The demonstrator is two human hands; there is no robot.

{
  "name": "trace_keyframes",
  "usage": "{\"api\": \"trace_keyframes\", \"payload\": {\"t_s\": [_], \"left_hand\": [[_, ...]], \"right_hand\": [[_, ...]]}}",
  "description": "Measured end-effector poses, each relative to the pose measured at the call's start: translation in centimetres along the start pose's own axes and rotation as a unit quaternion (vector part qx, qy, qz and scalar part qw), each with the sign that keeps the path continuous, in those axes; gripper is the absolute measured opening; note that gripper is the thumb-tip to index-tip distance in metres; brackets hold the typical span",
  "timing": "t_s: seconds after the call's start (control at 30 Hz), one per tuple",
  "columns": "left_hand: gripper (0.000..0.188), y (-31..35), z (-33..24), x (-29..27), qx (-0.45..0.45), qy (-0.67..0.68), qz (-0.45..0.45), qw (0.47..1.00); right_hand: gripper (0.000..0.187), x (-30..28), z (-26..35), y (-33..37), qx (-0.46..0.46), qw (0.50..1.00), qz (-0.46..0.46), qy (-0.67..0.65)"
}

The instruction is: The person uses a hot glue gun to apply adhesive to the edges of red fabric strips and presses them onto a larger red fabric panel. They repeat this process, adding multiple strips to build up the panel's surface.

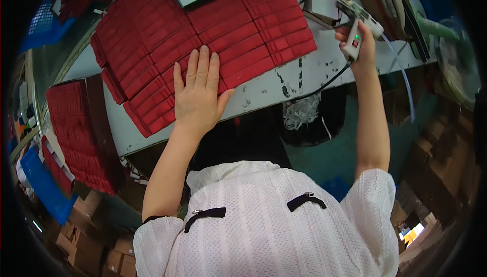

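Observation:
My left hand (197,94) lies flat on the near edge of a wide sheet of red, fabric-like flat pieces (228,33), set side by side in close rows. Its fingers are stretched out and slightly apart. At the right, my right hand (366,53) is wrapped round the handle of a white glue gun (350,48), raised above the table's right part. A long translucent glue stick (406,86) trails from the gun's back, and a black cord (327,83) runs down from its handle. Beside the gun's front end is a small open box (323,5) with a pale inside.
The red rows cover much of a white, stained table (258,94). A box packed with red pieces (78,129) stands off its left edge. Below the front edge hangs a dark bag with clear plastic scraps (300,112). Cardboard boxes (441,150) are piled at the right.

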State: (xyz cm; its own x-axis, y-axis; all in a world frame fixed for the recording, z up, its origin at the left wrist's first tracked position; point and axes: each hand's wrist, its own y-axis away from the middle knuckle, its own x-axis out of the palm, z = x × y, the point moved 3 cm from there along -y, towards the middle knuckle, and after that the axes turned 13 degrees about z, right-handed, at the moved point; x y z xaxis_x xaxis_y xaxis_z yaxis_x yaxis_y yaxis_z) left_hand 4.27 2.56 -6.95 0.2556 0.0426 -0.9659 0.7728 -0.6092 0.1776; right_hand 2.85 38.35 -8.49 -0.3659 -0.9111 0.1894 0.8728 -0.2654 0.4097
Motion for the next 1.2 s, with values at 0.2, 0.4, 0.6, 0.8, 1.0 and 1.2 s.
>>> {"api": "trace_keyframes", "payload": {"t_s": [0.2, 0.4, 0.6, 0.8, 1.0, 1.2], "left_hand": [[0.068, 0.2, 1.1, -1.6, 0.030, 0.136, -0.055, 0.989], [0.033, -6.8, 5.6, -5.2, -0.005, 0.144, -0.232, 0.962], [0.011, -8.7, 4.6, -4.9, 0.001, 0.119, -0.234, 0.965], [0.011, -7.3, 2.6, -4.2, -0.015, 0.108, -0.204, 0.973], [0.022, -6.2, 3.8, -5.4, -0.041, 0.255, -0.275, 0.926], [0.027, -7.3, 5.4, -7.0, -0.136, 0.744, -0.076, 0.650]], "right_hand": [[0.059, -4.3, -1.2, -6.2, 0.121, 0.881, 0.024, 0.457], [0.037, 1.8, 4.4, -4.8, -0.158, 0.817, -0.095, 0.546], [0.010, 17.7, 5.5, -4.3, -0.380, 0.804, 0.161, 0.429], [0.017, 25.9, 3.5, -6.6, -0.328, 0.760, 0.142, 0.542], [0.010, 25.0, 3.7, -5.2, -0.356, 0.801, 0.180, 0.445], [0.016, 21.7, 4.7, -1.7, -0.619, 0.626, 0.155, 0.448]]}}
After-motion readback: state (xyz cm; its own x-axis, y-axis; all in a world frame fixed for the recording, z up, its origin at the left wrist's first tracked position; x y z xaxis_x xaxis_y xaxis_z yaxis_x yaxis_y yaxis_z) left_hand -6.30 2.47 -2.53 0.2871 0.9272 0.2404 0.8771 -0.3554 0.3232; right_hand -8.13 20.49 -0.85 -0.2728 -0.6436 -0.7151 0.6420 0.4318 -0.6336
